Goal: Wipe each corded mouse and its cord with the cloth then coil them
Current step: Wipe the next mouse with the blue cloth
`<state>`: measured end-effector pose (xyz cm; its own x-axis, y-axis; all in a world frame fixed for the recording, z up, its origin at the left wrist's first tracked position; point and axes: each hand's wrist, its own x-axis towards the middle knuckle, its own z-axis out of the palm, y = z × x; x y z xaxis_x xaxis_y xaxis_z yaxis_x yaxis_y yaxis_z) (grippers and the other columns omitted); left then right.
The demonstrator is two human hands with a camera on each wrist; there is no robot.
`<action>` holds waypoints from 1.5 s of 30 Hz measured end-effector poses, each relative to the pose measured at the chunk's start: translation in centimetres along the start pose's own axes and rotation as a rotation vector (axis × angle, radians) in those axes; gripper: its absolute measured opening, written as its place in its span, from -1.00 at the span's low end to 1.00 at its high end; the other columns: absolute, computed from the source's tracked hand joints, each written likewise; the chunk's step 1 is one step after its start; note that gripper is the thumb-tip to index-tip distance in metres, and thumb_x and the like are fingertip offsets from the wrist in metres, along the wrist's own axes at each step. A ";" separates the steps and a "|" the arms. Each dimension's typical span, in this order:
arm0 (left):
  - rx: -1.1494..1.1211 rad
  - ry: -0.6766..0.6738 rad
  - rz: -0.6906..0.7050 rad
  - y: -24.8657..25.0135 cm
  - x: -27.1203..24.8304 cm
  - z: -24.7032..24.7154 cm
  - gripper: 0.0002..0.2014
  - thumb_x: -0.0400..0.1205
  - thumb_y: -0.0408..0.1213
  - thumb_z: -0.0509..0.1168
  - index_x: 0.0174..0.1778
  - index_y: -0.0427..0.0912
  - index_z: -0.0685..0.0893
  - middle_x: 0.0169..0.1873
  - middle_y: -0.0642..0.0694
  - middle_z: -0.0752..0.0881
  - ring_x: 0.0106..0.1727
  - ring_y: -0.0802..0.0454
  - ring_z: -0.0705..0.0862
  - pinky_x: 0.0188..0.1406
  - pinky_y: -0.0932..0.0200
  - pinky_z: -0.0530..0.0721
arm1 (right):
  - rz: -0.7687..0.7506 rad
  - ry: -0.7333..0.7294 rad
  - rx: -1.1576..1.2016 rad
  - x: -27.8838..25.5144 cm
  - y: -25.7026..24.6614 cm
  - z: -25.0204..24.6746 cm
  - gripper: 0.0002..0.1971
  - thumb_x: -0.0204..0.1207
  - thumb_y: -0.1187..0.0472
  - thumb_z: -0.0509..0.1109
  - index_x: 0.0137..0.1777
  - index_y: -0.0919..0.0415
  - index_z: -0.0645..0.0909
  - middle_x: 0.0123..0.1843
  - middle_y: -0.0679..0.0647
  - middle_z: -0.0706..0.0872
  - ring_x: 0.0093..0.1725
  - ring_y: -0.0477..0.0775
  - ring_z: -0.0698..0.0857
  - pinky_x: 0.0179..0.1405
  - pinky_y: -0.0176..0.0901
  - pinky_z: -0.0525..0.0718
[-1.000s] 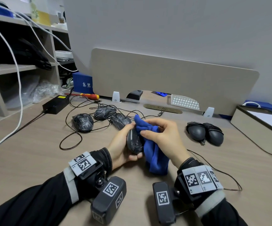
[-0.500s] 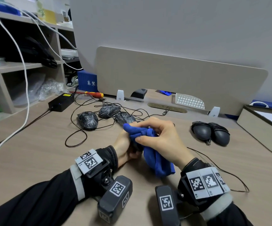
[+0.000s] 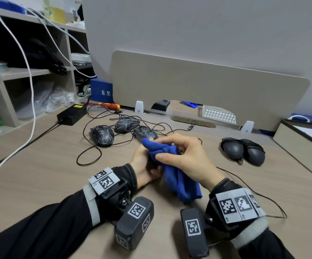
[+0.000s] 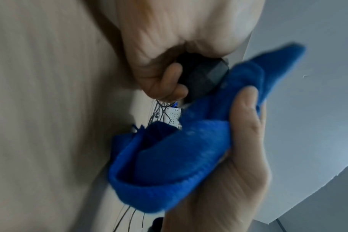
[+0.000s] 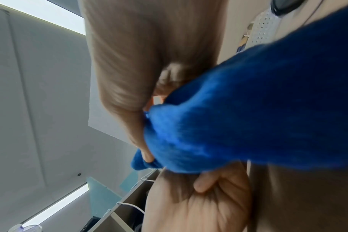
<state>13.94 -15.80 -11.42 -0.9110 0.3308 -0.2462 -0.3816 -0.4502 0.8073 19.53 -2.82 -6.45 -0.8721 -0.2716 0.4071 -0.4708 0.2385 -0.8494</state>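
- wood-look desk (image 3: 39, 174), beige divider panel (image 3: 207, 94) standing along the back edge
- 3 scratched-up black mice (image 3: 103, 135) w/ loose tangled cords (image 3: 88, 154), back left-center
- 2 dark mice (image 3: 243, 150) w/ cords wrapped round them, touching each other, on the right
- black power brick (image 3: 71, 114) + red/yellow screwdriver (image 3: 105, 105) far left
- beige box (image 3: 297, 146) at right edge
- thin cord (image 3: 263, 199) trailing on desk, near right

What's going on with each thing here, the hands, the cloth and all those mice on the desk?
left hand: grips the held mouse.
held mouse: dark, mostly covered by cloth.
right hand: pinches the cloth.
blue cloth: bunched, pressed on the mouse.
three scribbled mice: lying on the desk, cords loose and tangled.
two plain mice: side by side, cords wrapped around them.
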 end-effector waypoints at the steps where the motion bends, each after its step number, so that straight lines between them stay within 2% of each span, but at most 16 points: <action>1: -0.013 -0.015 -0.008 0.0 0.0 -0.1 -0.42 0.73 0.02 -0.01 -0.39 -0.13 0.79 -0.52 -0.04 0.66 -0.71 0.14 0.44 -0.78 0.48 0.20 | 0.014 -0.010 -0.019 0.0 0.2 0.0 -0.58 0.38 0.56 0.56 -0.02 -0.03 0.80 -0.10 -0.10 0.83 -0.09 -0.20 0.77 -0.10 -0.40 0.66; 4: -0.077 -0.037 -0.071 0.6 0.0 -0.5 -0.58 0.64 -0.08 -0.02 -0.25 -0.21 0.68 -0.48 -0.12 0.56 -0.71 0.10 0.34 -0.81 0.48 0.10 | 0.061 0.079 -0.190 0.3 1.5 -1.0 -0.57 0.27 0.43 0.62 -0.16 -0.22 0.81 -0.10 -0.06 0.80 -0.08 -0.17 0.76 -0.04 -0.31 0.65; 6: -0.137 -0.054 -0.097 0.9 -0.1 -0.6 -0.68 0.62 -0.09 0.00 -0.22 -0.20 0.56 -0.47 -0.13 0.50 -0.69 0.09 0.31 -0.81 0.44 0.04 | 0.105 0.136 -0.284 0.3 1.9 -1.6 -0.67 0.21 0.33 0.59 -0.20 -0.18 0.80 -0.12 -0.06 0.80 -0.07 -0.06 0.77 0.01 -0.07 0.72; 8: -0.143 -0.106 -0.085 0.9 -0.3 -0.4 -0.61 0.62 -0.09 0.01 -0.11 -0.21 0.71 -0.43 -0.12 0.50 -0.68 0.11 0.31 -0.78 0.41 0.00 | 0.111 0.159 -0.223 0.2 1.6 -1.5 -0.69 0.29 0.41 0.59 -0.13 -0.05 0.81 -0.13 -0.01 0.84 -0.12 -0.01 0.80 -0.02 0.07 0.80; 9: -0.133 -0.129 -0.072 0.9 -0.6 -0.1 -0.58 0.60 -0.11 0.03 -0.08 -0.20 0.78 -0.43 -0.10 0.51 -0.69 0.12 0.31 -0.76 0.40 -0.01 | 0.087 0.134 -0.129 0.1 1.3 -1.3 -0.69 0.35 0.48 0.57 -0.08 0.03 0.81 -0.14 0.01 0.85 -0.16 -0.02 0.80 -0.09 0.01 0.80; 11: -0.111 -0.144 -0.042 0.9 -0.9 0.1 -0.54 0.58 -0.10 0.06 -0.28 -0.16 0.86 -0.51 -0.06 0.56 -0.72 0.15 0.30 -0.72 0.39 -0.02 | 0.070 0.040 0.063 -0.1 0.3 -0.6 -0.69 0.41 0.62 0.50 -0.02 0.20 0.78 -0.16 -0.03 0.85 -0.20 -0.10 0.80 -0.20 -0.22 0.77; 13: -0.138 -0.172 -0.061 1.2 -1.4 0.0 -0.43 0.64 -0.06 -0.02 -0.37 -0.20 0.86 -0.54 -0.08 0.58 -0.72 0.16 0.30 -0.71 0.38 -0.03 | 0.071 0.020 0.039 -0.1 0.4 -0.6 -0.64 0.40 0.63 0.50 -0.04 0.14 0.79 -0.14 -0.05 0.85 -0.15 -0.13 0.80 -0.15 -0.30 0.73; 16: -0.253 -0.247 -0.109 1.5 -1.4 -0.3 -0.56 0.62 -0.03 0.04 -0.12 -0.29 0.70 -0.38 -0.14 0.50 -0.68 0.13 0.30 -0.81 0.37 0.04 | 0.132 0.209 -0.146 0.2 1.8 -1.6 -0.61 0.34 0.59 0.51 -0.15 0.02 0.79 -0.16 0.00 0.83 -0.20 -0.17 0.73 -0.16 -0.30 0.66; 19: -0.320 -0.368 -0.167 1.4 -1.4 -0.5 -0.64 0.69 0.02 0.04 0.04 -0.24 0.49 -0.25 -0.17 0.48 -0.64 0.09 0.36 -0.85 0.32 0.22 | 0.144 0.407 -0.090 0.2 2.0 -2.3 -0.68 0.37 0.53 0.54 -0.14 0.05 0.77 -0.24 -0.15 0.79 -0.27 -0.29 0.69 -0.23 -0.48 0.60; 23: -0.300 -0.434 -0.162 1.5 -1.7 -0.5 -0.57 0.74 0.02 -0.02 0.12 -0.24 0.61 -0.18 -0.19 0.62 -0.57 0.07 0.40 -0.79 0.31 0.34 | 0.042 0.385 0.093 0.0 1.1 -2.4 -0.74 0.43 0.50 0.54 0.01 0.16 0.79 -0.12 -0.10 0.84 -0.12 -0.24 0.77 -0.12 -0.43 0.64; 27: -0.243 -0.341 -0.091 1.6 -1.8 -0.6 -0.42 0.71 0.22 0.05 0.21 -0.24 0.66 -0.21 -0.21 0.64 -0.55 0.01 0.46 -0.82 0.33 0.32 | 0.012 0.172 -0.008 -0.1 0.9 -2.0 -0.72 0.34 0.40 0.58 0.01 0.10 0.82 -0.02 0.01 0.84 -0.02 -0.10 0.78 -0.06 -0.34 0.68; 31: -0.076 -0.324 -0.064 1.5 -2.2 -0.1 -0.50 0.68 0.11 0.10 0.04 -0.24 0.75 -0.31 -0.19 0.61 -0.61 -0.03 0.43 -0.79 0.36 0.14 | -0.010 0.073 -0.088 0.0 1.2 -2.3 -0.71 0.29 0.32 0.57 -0.04 -0.03 0.83 -0.03 0.09 0.80 -0.03 -0.05 0.76 -0.02 -0.28 0.68; 37: 0.001 -0.272 -0.016 0.9 -2.1 0.5 -0.59 0.67 0.11 0.14 -0.02 -0.14 0.74 -0.29 -0.20 0.59 -0.63 -0.01 0.40 -0.72 0.35 0.10 | 0.033 0.280 -0.199 0.5 2.4 -2.4 -0.71 0.42 0.36 0.58 0.05 -0.02 0.82 0.03 -0.04 0.81 0.09 -0.09 0.75 0.15 -0.11 0.67; 39: -0.021 -0.196 0.014 0.9 -2.0 0.4 -0.56 0.68 0.10 0.14 -0.13 -0.17 0.76 -0.37 -0.14 0.62 -0.63 0.02 0.41 -0.69 0.35 0.08 | 0.016 0.140 -0.174 0.2 1.9 -1.9 -0.68 0.38 0.34 0.60 0.01 -0.11 0.81 -0.01 -0.02 0.81 0.06 -0.11 0.75 0.15 -0.16 0.65; 42: -0.039 -0.109 -0.023 1.2 -1.9 0.1 -0.55 0.63 0.15 0.21 -0.21 -0.16 0.77 -0.39 -0.08 0.67 -0.58 0.08 0.46 -0.60 0.34 0.06 | -0.008 -0.110 -0.168 -0.1 1.0 -0.6 -0.67 0.37 0.37 0.61 0.05 -0.04 0.82 -0.06 0.03 0.80 -0.04 -0.13 0.72 0.08 -0.25 0.63; 45: 0.030 -0.105 -0.009 1.0 -2.1 0.4 -0.55 0.65 0.13 0.19 -0.29 -0.09 0.82 -0.38 -0.07 0.65 -0.52 0.04 0.45 -0.59 0.33 0.10 | 0.019 0.139 -0.169 0.4 1.8 -1.1 -0.69 0.36 0.31 0.59 0.02 -0.09 0.82 -0.08 -0.14 0.82 -0.02 -0.18 0.75 0.10 -0.20 0.66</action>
<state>15.54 -16.60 -9.92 -0.8855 0.4206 -0.1975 -0.3839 -0.4225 0.8210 18.17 -1.45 -7.49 -0.8854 -0.1373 0.4440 -0.4598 0.3980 -0.7938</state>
